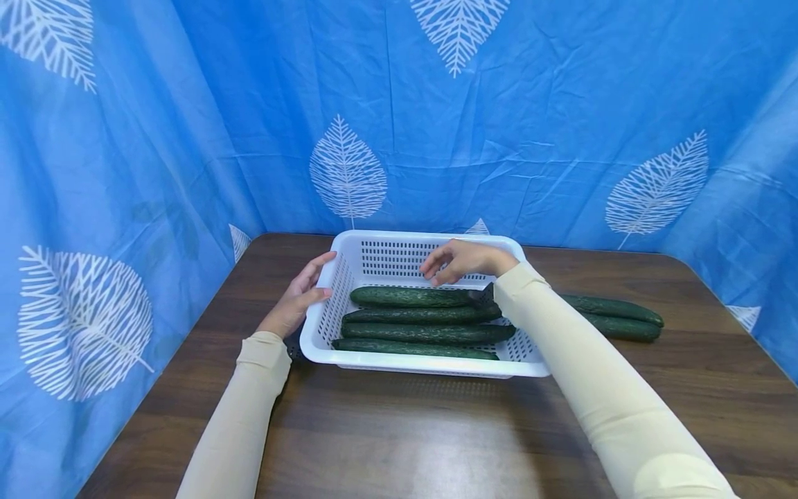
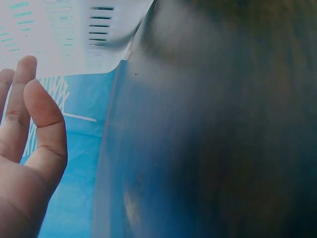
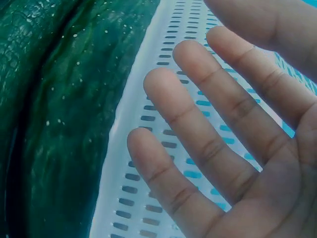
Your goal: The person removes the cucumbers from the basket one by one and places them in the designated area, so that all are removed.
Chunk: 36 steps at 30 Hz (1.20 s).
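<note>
A white perforated plastic basket (image 1: 380,357) sits on the table with several long dark green cucumbers (image 1: 430,334) lying side by side in it. My left hand (image 1: 299,294) is at the basket's left end, fingertips right at the rim; its fingers look relaxed, not wrapped round it, in the left wrist view. Over the back part of the basket hovers my right hand (image 1: 458,262), holding nothing. Its loosely extended fingers (image 3: 181,111) show beside the nearest cucumber (image 3: 84,109) and in front of the slotted wall (image 3: 171,62) in the right wrist view.
Two more cucumbers (image 1: 623,319) lie on the brown wooden table (image 1: 405,443) right of the basket, partly behind my right sleeve (image 1: 580,374). A blue curtain (image 1: 530,118) with white leaf prints hangs behind the table and along its sides. Something dark shows under my left wrist.
</note>
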Tool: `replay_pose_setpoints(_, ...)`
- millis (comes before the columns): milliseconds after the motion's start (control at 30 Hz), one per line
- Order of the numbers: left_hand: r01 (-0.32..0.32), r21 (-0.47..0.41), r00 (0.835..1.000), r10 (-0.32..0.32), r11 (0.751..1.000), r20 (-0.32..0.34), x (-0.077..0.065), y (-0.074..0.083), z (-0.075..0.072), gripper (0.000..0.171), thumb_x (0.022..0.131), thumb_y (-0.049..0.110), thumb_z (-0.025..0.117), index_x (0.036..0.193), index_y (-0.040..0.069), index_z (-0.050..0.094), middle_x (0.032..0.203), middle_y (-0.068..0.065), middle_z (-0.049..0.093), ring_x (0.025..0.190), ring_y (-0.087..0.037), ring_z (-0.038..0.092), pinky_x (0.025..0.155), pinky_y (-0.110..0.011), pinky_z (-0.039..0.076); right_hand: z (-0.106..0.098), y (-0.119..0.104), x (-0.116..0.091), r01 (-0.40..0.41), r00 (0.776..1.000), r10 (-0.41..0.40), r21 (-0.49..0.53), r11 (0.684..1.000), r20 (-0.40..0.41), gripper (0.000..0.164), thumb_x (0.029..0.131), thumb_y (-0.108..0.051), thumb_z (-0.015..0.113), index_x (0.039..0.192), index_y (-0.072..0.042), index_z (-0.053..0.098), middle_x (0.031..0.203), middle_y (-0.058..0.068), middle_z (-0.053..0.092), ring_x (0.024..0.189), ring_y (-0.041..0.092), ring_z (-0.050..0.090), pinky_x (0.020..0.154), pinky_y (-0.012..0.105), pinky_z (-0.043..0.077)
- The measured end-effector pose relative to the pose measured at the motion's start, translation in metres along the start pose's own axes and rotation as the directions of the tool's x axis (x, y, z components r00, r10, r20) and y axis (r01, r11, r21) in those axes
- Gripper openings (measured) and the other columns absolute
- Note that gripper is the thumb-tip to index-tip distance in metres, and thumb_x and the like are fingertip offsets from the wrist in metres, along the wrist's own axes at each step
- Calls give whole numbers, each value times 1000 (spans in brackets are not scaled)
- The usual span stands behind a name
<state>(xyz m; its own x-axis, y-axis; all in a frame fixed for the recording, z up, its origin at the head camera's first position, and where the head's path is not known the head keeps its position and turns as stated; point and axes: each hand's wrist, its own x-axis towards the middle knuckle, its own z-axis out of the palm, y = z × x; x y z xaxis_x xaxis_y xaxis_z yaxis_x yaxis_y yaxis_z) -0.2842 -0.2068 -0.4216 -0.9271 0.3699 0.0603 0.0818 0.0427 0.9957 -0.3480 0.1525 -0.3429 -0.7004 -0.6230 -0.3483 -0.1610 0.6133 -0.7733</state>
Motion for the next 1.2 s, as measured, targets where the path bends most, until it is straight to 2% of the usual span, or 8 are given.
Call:
replay_pose_setpoints(300, -2, 0, 1000, 2, 1000, -2, 0, -1, 0, 81, 99, 21, 55, 172, 18, 21, 174, -20, 28, 155, -47, 32, 119, -78, 29, 9, -2, 5, -32, 999, 32, -40, 999, 6, 46, 100, -8, 73, 141, 8, 62, 135, 21, 70, 108, 18, 67, 97, 41, 57)
replay_pose_setpoints(400, -4, 1, 1000, 4, 1000, 1, 0, -1, -1, 81, 99, 21, 55, 172, 17, 21, 174, -20, 28, 155, -47, 32, 119, -78, 29, 10, -1, 6, -53, 998, 53, -35, 998, 14, 46, 100, -8, 73, 142, 8, 62, 136, 20, 70, 111, 21, 68, 97, 40, 56)
replay_pose_setpoints(600, -10, 5, 1000, 10, 1000, 7, 0, -2, -1, 81, 99, 21, 55, 172, 16, 21, 174, -21, 28, 155, -48, 32, 119, -78, 30, 13, 4, 8, -80, 997, 81, -15, 997, 22, 45, 99, -6, 73, 141, 6, 65, 133, 16, 72, 99, 13, 63, 79, 29, 50)
replay_pose_setpoints(667, -10, 6, 1000, 10, 1000, 5, 0, -2, -1, 81, 99, 21, 55, 172, 16, 22, 174, -21, 29, 155, -48, 32, 118, -79, 29, 14, 5, 9, -75, 997, 75, -17, 997, 27, 43, 98, -6, 73, 139, 6, 66, 131, 16, 72, 99, 13, 62, 77, 29, 47)
replay_pose_setpoints(833, -5, 7, 1000, 5, 1000, 7, 1, -1, -2, 81, 98, 21, 55, 172, 17, 22, 174, -20, 28, 155, -48, 32, 118, -79, 29, 17, 8, 11, -48, 998, 49, -28, 998, 44, 43, 97, -5, 73, 137, 6, 67, 134, 19, 71, 120, 26, 65, 99, 38, 53)
replay_pose_setpoints(933, 0, 1, 1000, 0, 1000, 7, 1, 0, -2, 81, 98, 21, 55, 172, 16, 22, 174, -20, 28, 155, -48, 33, 118, -79, 30, 18, 8, 12, -48, 997, 50, -29, 998, 61, 44, 97, -5, 73, 139, 8, 65, 142, 22, 67, 135, 36, 60, 115, 48, 48)
replay_pose_setpoints(1033, 7, -5, 1000, -7, 1000, 3, 2, 1, -2, 80, 98, 21, 55, 171, 17, 23, 174, -19, 29, 154, -47, 33, 118, -78, 31, 19, 7, 13, -64, 996, 66, -38, 997, 67, 46, 99, -8, 73, 141, 7, 64, 149, 24, 62, 143, 40, 54, 121, 53, 43)
replay_pose_setpoints(1200, 11, -2, 1000, -11, 1000, 2, 2, 2, -2, 79, 99, 20, 55, 171, 17, 23, 174, -19, 28, 154, -47, 33, 118, -78, 31, 21, 8, 15, -79, 995, 82, -64, 995, 47, 49, 98, -11, 75, 143, 5, 64, 151, 24, 60, 144, 41, 52, 121, 53, 43)
